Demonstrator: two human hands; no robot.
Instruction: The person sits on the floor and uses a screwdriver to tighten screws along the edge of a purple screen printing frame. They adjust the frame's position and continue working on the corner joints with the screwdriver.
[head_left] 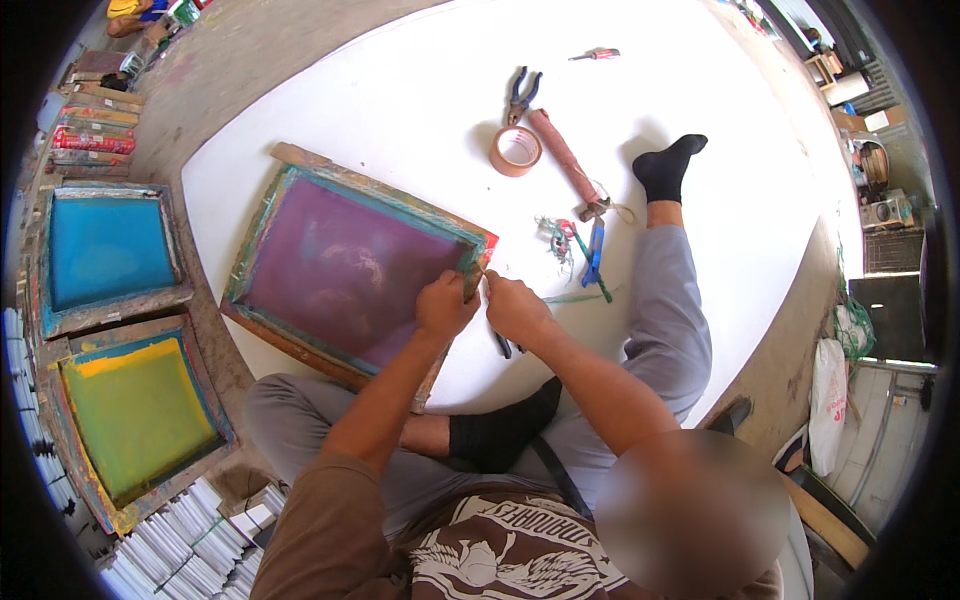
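Note:
A wooden screen-printing frame [350, 262] with purple mesh and paint-stained edges lies tilted on the white sheet in front of me. At its right corner, my left hand [446, 304] is closed against the wooden edge. Close beside it, my right hand [516, 312] is closed in a pinch at the same corner, just outside the wood. Something thin shows between the two hands, too small to name. Below my right hand lie dark handles [503, 345], partly hidden by my wrist.
Beyond my hands lie pliers [519, 98], a tape roll [516, 151], a hammer [563, 155], a screwdriver [597, 54], a blue cutter [594, 252] and tangled green string [555, 240]. Blue [112, 252] and yellow-green [143, 410] screens stand left. My outstretched leg [667, 310] bounds the right.

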